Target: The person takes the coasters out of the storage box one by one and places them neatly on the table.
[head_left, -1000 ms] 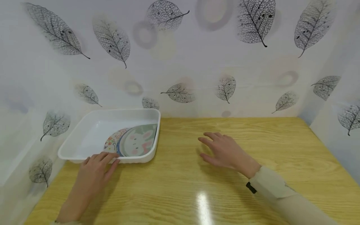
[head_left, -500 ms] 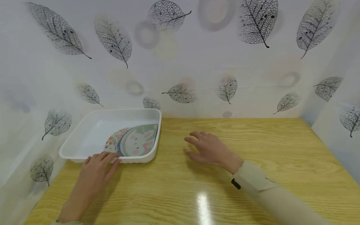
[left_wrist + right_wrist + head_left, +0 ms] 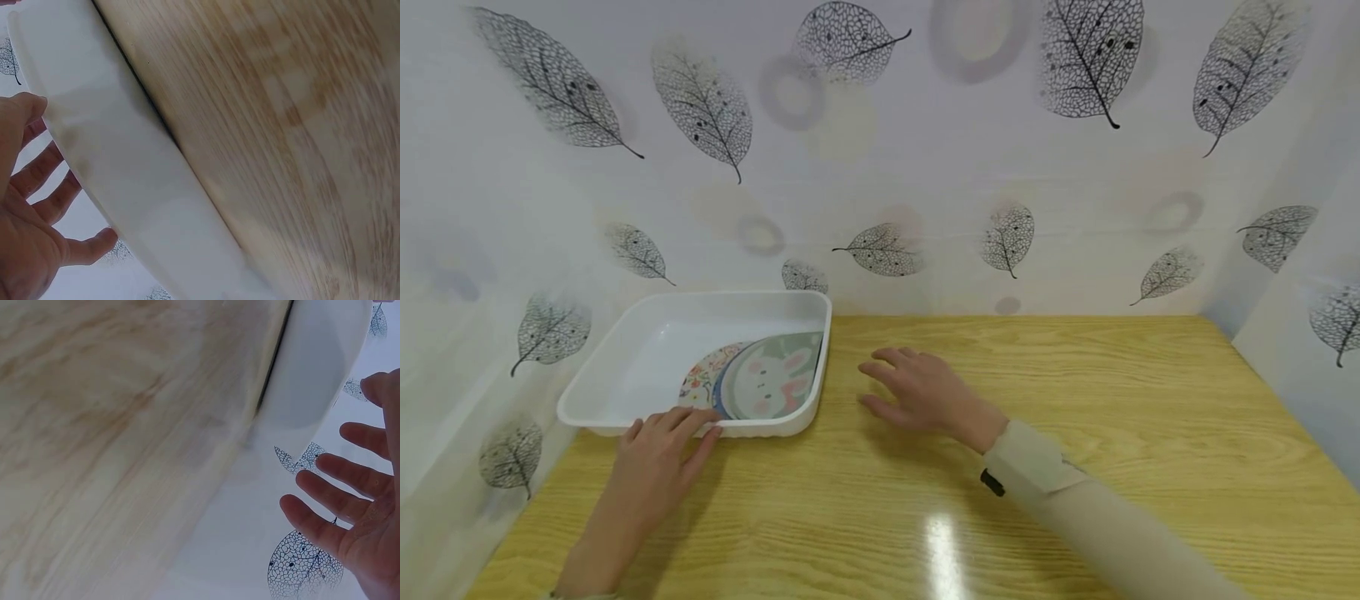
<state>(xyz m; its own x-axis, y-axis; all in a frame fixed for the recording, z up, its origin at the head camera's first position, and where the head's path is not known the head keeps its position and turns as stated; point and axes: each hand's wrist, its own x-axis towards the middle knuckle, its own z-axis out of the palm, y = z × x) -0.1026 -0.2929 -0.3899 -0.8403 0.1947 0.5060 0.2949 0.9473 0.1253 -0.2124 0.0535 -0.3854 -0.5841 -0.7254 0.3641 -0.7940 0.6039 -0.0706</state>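
Observation:
At the left of the head view stands a white plastic tray (image 3: 647,350), shallow with a rolled rim. Against its right wall lies a rabbit-printed disc (image 3: 767,383) in grey-green, plate-like, overlapping a blue-edged piece and a flower-patterned disc (image 3: 698,379). My left hand (image 3: 651,467) holds the tray's front rim, fingers hooked over it and thumb on the outer side; the left wrist view shows the fingers partly behind the wall. To the right of the tray, my right hand (image 3: 917,387) hovers over the table, fingers spread and nothing in them.
The tray rests on a wood-grain table (image 3: 1075,400) that reaches back to a white, leaf-printed backdrop (image 3: 955,167). The same covering closes off the left and right sides. A bright light reflection shows near the front.
My right hand has moved left across the table, closer to the tray. The left hand stays at the front rim, and the tray and discs keep their places.

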